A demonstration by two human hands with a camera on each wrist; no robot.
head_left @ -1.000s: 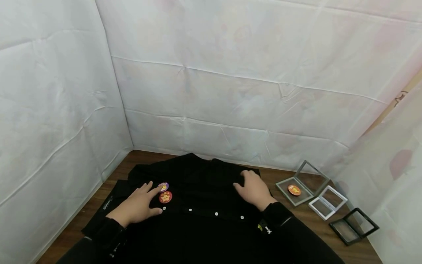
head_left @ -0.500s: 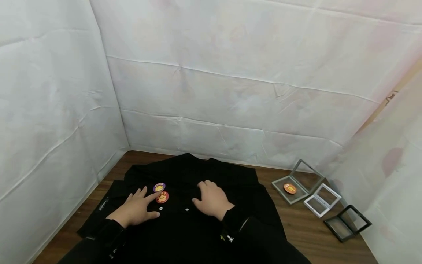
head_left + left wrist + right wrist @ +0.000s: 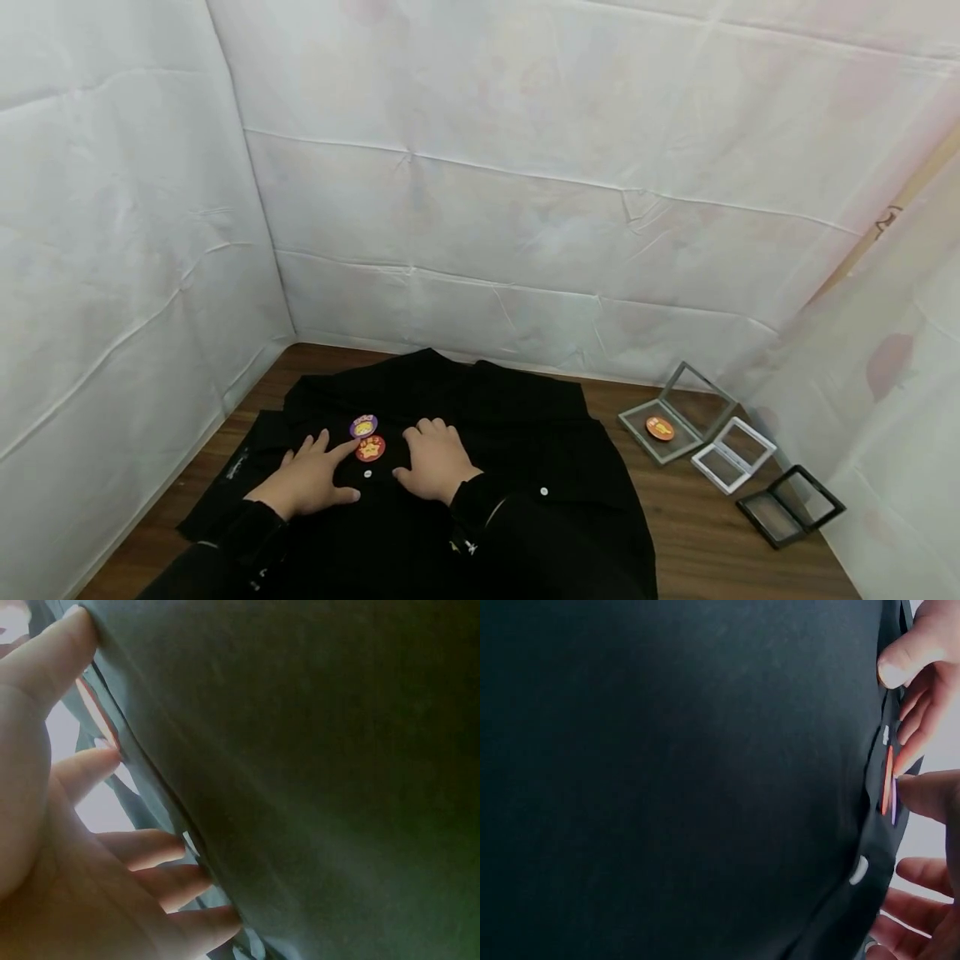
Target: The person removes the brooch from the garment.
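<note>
A black buttoned shirt (image 3: 525,433) lies spread on a wooden table. On it sit two round badges, a purple one (image 3: 363,427) and a red one with a star (image 3: 371,448), edges close together. My left hand (image 3: 306,477) rests on the shirt to their left, fingers spread, index fingertip at the edges of the badges. To their right my right hand (image 3: 437,460) lies on the shirt, fingers loosely bent and holding nothing. A white button (image 3: 367,473) shows below the red badge. In the right wrist view both badges appear edge-on between the hands.
At the right, an open grey square case (image 3: 660,454) holds an orange round badge (image 3: 660,428). An open white case (image 3: 720,473) and an open black case (image 3: 776,521) stand nearer. White cloth (image 3: 450,208) walls off the back and sides.
My right hand has moved left across the shirt from its right side to near the badges. The left index fingertip has shifted slightly off the badge faces to their left edge.
</note>
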